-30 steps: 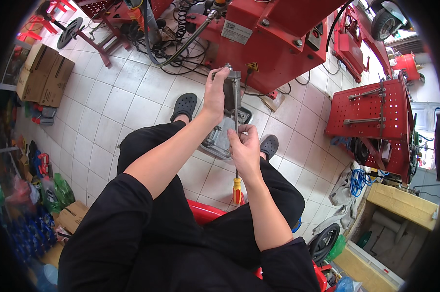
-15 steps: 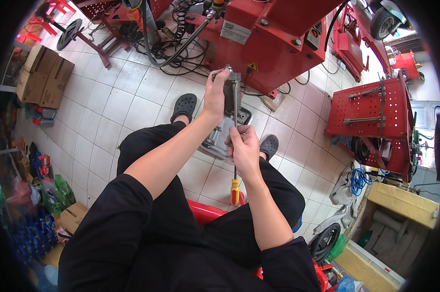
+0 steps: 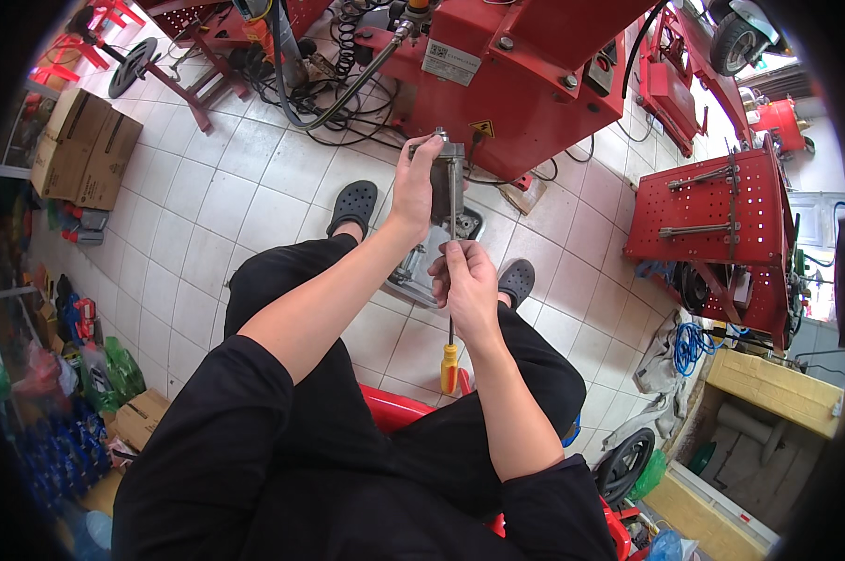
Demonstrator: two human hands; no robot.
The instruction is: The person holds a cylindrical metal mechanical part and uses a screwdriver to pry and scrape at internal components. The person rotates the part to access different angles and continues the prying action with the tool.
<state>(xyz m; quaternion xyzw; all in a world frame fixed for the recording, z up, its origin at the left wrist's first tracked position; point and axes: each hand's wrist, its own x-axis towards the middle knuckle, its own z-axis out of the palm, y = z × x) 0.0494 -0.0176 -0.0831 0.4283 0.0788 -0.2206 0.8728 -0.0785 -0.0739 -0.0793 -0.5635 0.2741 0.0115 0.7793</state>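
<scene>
My left hand (image 3: pixel 413 182) is closed round a dark grey metal part (image 3: pixel 447 192), boxy and upright, with a bolt-like tip at its top. Along that part's right side runs the long thin shaft of a screwdriver (image 3: pixel 451 369), whose yellow and red handle hangs below, towards me. My right hand (image 3: pixel 469 285) pinches this shaft between thumb and fingers, well above the handle. The shaft's far tip is hard to make out against the metal. Beneath my hands a shallow clear tray (image 3: pixel 424 292) rests on the floor, with greyish metal pieces inside, partly covered by my hands.
A large red machine (image 3: pixel 525 103) stands ahead, with black cables (image 3: pixel 348 117) on the tiles beside it. At right is a red perforated tool cart (image 3: pixel 708 234) carrying wrenches. Cardboard boxes (image 3: pixel 86 150) sit at left. My feet in dark clogs (image 3: pixel 354 208) flank the tray.
The screwdriver handle has turned slightly and shifted a little to the left. My right hand's fingers have moved slightly on the shaft; my left hand keeps its place.
</scene>
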